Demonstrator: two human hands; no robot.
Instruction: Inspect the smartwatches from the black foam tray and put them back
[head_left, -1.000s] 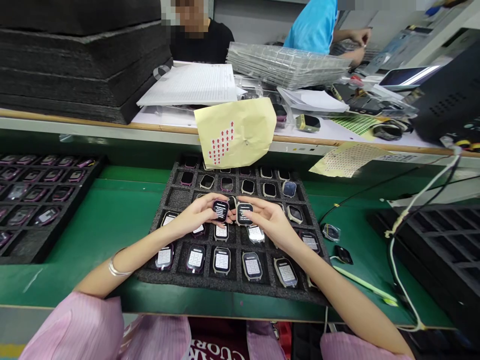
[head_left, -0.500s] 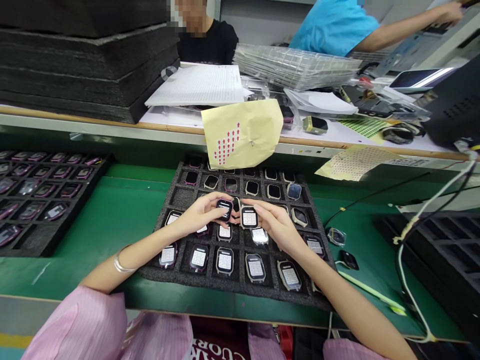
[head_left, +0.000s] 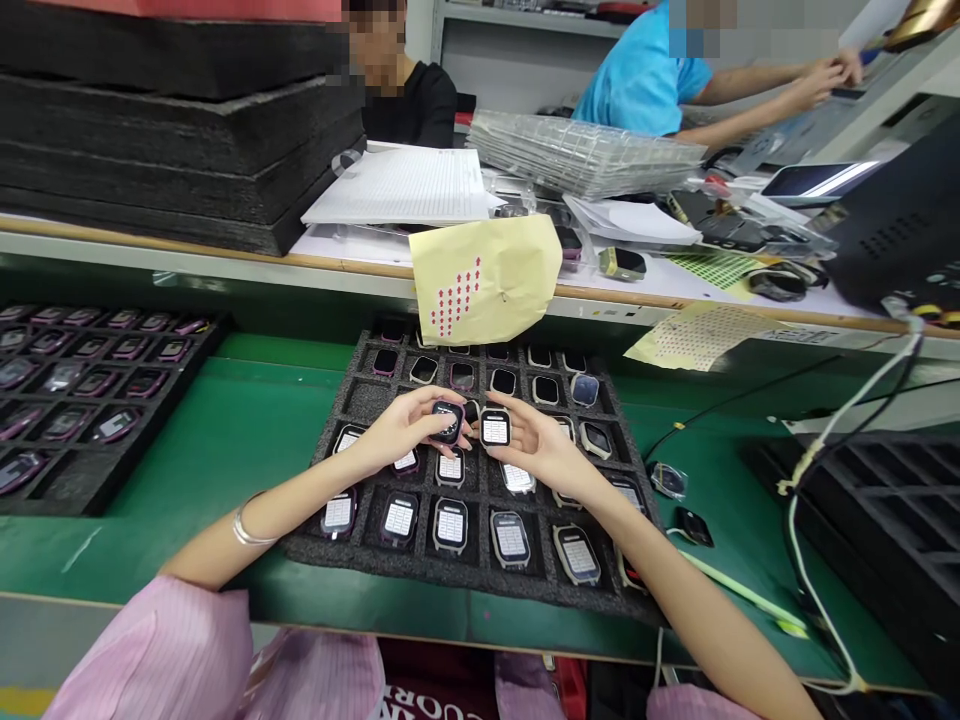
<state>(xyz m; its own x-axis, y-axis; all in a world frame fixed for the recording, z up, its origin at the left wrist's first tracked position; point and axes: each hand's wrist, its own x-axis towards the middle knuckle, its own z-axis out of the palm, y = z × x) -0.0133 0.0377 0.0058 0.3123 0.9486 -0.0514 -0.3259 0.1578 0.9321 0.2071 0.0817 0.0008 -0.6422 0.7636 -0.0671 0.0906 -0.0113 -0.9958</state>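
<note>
Holding two watches (head_left: 448, 422), screen text (head_left: 495, 428) illegible.

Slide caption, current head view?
Left hand holds a purple watch, right hand a pale watch, over a foam tray of watches.

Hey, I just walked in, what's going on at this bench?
A person in pink sleeves is handling two strapless watches. The left hand holds a purple-edged watch, its screen mostly dark, with the thumb over the front. The right hand holds a pale-edged watch showing a white grid. Both are held above a black foam tray of more watches; those in the nearest row show lit screens too. Two other people are across the shelf.
</note>
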